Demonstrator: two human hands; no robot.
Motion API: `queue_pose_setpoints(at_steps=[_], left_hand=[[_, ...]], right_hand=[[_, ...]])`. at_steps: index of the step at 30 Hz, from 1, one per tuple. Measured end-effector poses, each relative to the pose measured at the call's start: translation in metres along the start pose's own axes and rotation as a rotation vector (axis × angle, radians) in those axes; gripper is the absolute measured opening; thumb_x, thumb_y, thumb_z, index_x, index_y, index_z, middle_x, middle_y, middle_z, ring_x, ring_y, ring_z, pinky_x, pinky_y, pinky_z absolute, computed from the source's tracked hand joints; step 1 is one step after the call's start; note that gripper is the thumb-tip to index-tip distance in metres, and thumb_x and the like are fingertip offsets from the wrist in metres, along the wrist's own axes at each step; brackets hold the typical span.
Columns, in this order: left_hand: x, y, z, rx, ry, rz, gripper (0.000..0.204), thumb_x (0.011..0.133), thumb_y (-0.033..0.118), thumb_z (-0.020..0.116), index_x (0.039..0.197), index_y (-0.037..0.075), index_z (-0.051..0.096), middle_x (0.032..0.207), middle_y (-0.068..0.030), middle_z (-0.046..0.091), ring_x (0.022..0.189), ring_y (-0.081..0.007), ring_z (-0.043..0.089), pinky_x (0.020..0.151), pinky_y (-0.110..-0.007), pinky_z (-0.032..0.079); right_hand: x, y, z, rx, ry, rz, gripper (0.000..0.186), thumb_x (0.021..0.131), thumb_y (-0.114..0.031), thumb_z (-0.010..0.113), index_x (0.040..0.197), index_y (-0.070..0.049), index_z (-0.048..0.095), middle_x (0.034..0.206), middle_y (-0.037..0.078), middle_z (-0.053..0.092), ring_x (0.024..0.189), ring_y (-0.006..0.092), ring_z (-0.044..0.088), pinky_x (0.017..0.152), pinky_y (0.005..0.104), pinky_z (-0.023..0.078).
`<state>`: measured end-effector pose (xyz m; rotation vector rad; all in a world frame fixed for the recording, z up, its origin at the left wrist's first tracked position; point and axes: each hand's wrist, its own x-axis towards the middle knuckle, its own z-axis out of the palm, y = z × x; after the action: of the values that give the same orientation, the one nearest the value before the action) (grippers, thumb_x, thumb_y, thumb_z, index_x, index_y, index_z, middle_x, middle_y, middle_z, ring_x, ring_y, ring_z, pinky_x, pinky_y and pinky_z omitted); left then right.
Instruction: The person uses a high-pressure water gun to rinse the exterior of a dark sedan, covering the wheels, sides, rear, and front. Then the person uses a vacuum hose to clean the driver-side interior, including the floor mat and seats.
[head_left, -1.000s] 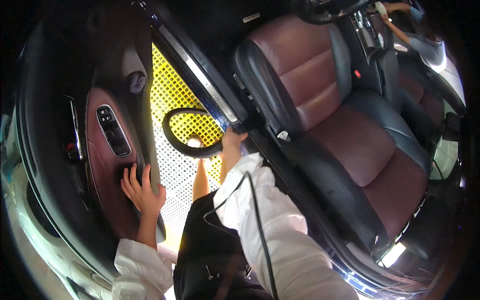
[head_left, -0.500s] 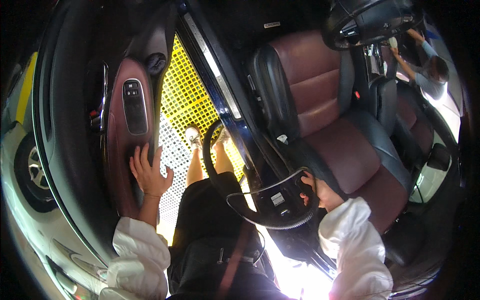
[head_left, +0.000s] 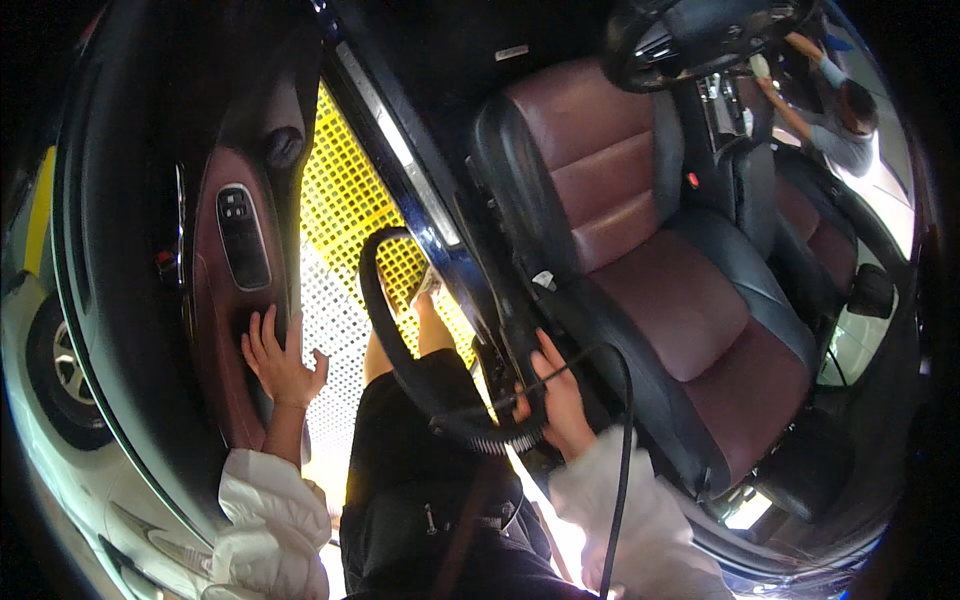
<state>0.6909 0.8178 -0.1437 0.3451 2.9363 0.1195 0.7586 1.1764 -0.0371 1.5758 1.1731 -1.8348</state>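
My left hand (head_left: 280,365), fingers spread and holding nothing, is over the lower part of the maroon door armrest (head_left: 215,385), below the window switch panel (head_left: 244,237). My right hand (head_left: 562,400) is by the door opening, beside the driver's seat, with its fingers curled round a black rubber strip (head_left: 378,320) that looks like a door seal. The strip hangs in a loop in front of my legs; its lower part shows a ribbed edge. A thinner black length (head_left: 628,440) arches over my right wrist; whether it belongs to the strip I cannot tell.
A maroon and black car seat (head_left: 670,300) stands to the right, with the steering wheel (head_left: 690,45) beyond. At the far right another person (head_left: 845,125) reaches into the car. Yellow and white floor grating (head_left: 350,180) shows between door and sill (head_left: 395,130).
My right hand has moved left and slightly up, and the strip's loop has shifted left and narrowed. The thin black length now arches over my right wrist. My left hand stays at the armrest.
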Motion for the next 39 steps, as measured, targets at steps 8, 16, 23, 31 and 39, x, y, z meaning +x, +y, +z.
queue_pose_setpoints(at_steps=[8,16,23,31,39], left_hand=[[0.005,0.004,-0.002,0.004,0.015,0.051,0.058,0.074,0.031,0.059,0.130,0.015,0.057,0.146,-0.0154,0.039,0.139,-0.0396,0.029,0.114,-0.058,0.018],[0.006,0.007,-0.005,0.012,-0.009,0.029,0.063,0.071,0.025,0.065,0.132,0.019,0.053,0.146,-0.0143,0.037,0.142,-0.0378,0.025,0.116,-0.057,0.015],[0.007,0.012,-0.010,0.035,0.022,0.051,0.063,0.069,0.024,0.065,0.130,0.016,0.053,0.145,-0.0171,0.038,0.140,-0.0406,0.027,0.115,-0.059,0.019],[0.004,0.009,-0.009,0.074,0.012,0.062,0.065,0.067,0.025,0.066,0.130,0.016,0.051,0.145,-0.0184,0.037,0.141,-0.0409,0.026,0.115,-0.059,0.016],[0.007,0.017,-0.015,0.057,0.036,0.065,0.061,0.066,0.026,0.065,0.126,0.014,0.053,0.143,-0.0194,0.038,0.140,-0.0418,0.026,0.115,-0.060,0.017]], right_hand=[[-0.039,0.025,-0.043,-0.165,0.268,-0.267,0.066,0.098,-0.011,0.055,0.156,-0.021,0.023,0.075,0.005,0.054,0.050,0.0131,0.051,0.043,0.0295,0.048],[-0.087,-0.009,-0.081,-0.068,0.269,-0.285,0.052,0.099,-0.008,0.054,0.149,-0.016,0.041,0.085,0.005,0.062,0.054,0.0116,0.052,0.043,0.0270,0.046],[0.120,-0.099,-0.157,0.599,0.544,-0.492,0.058,0.099,-0.029,0.055,0.150,-0.025,0.028,0.087,0.012,0.055,0.055,0.0226,0.054,0.055,0.0411,0.052],[0.126,-0.064,-0.046,0.229,0.282,-0.493,0.066,0.099,-0.022,0.054,0.155,-0.021,0.020,0.062,0.010,0.054,0.042,0.0217,0.050,0.043,0.0355,0.045],[0.061,-0.131,-0.118,0.354,0.416,-0.744,0.060,0.099,-0.025,0.054,0.153,-0.019,0.028,0.064,0.007,0.054,0.044,0.0162,0.051,0.041,0.0313,0.047]])
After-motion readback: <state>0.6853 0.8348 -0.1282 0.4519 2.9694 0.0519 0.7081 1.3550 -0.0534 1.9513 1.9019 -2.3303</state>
